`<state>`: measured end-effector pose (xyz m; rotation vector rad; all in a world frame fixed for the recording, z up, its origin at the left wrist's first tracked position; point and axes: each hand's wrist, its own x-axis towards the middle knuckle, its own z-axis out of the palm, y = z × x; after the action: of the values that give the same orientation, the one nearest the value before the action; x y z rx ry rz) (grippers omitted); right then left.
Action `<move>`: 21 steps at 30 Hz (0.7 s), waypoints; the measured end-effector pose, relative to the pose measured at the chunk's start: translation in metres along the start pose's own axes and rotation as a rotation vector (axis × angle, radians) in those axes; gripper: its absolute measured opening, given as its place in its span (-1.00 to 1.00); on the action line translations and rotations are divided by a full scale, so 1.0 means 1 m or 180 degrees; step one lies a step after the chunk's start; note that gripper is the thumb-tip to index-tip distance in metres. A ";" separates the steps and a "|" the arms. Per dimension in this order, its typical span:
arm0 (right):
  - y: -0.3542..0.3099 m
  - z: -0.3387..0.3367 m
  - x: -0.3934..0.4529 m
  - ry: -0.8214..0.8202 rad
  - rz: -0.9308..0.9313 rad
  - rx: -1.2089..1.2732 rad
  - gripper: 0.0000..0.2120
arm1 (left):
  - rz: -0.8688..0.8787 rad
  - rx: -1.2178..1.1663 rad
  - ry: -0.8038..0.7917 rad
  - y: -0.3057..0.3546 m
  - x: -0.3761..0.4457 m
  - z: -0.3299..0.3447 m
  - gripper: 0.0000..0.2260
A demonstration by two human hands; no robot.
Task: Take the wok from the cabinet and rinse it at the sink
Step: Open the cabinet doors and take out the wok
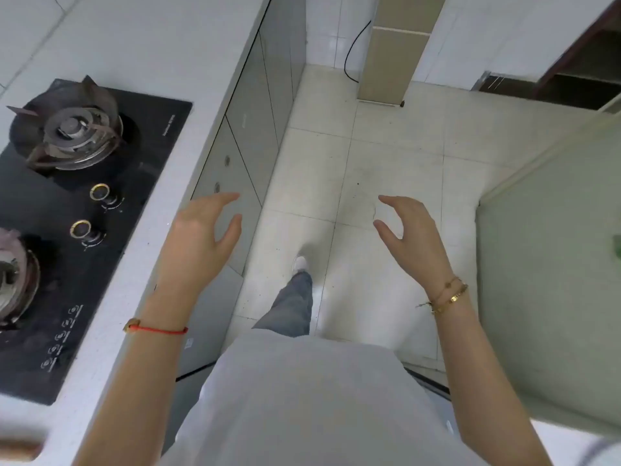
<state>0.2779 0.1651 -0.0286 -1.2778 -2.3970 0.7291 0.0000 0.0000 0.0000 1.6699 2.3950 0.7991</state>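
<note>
While both hands hang empty over the pale tiled floor (386, 156) — left hand (201, 230) and right hand (413, 230) with fingers spread and loosely curled — no wok or sink is in view. It presumably sits behind the grey cabinet doors (248, 129) under the white bench (161, 62). Reaching low, a forearm could clip the bench edge.

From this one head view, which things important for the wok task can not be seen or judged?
- Wok: not visible; the cabinet doors under the counter are shut, so what is inside is hidden.
- Sink: nowhere in the frame.
- Near burner: cut by the left edge.
- Brown object, bottom-left corner: blurred and cut off, unidentifiable.
- Left hand and right hand: open, empty.
</note>
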 end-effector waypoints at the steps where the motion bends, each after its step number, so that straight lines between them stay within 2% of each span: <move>1: 0.004 0.003 0.016 0.0004 0.0008 0.0048 -0.62 | -0.0006 -0.0058 0.0011 -0.005 0.015 0.005 -0.70; 5: 0.010 0.001 0.092 -0.0125 0.0113 0.0012 -0.62 | -0.0099 -0.0028 -0.0061 -0.014 0.090 0.017 -0.71; 12: 0.028 -0.022 0.237 0.0118 0.0160 -0.0028 -0.62 | -0.0016 -0.0030 -0.0043 -0.029 0.251 0.032 -0.71; 21: 0.078 -0.040 0.367 0.0205 0.0480 -0.0040 -0.63 | 0.0060 0.0003 -0.0367 -0.024 0.416 0.077 -0.72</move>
<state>0.1505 0.5208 -0.0237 -1.4766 -2.2768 0.7038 -0.1519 0.3951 0.0058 1.6921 2.3064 0.6843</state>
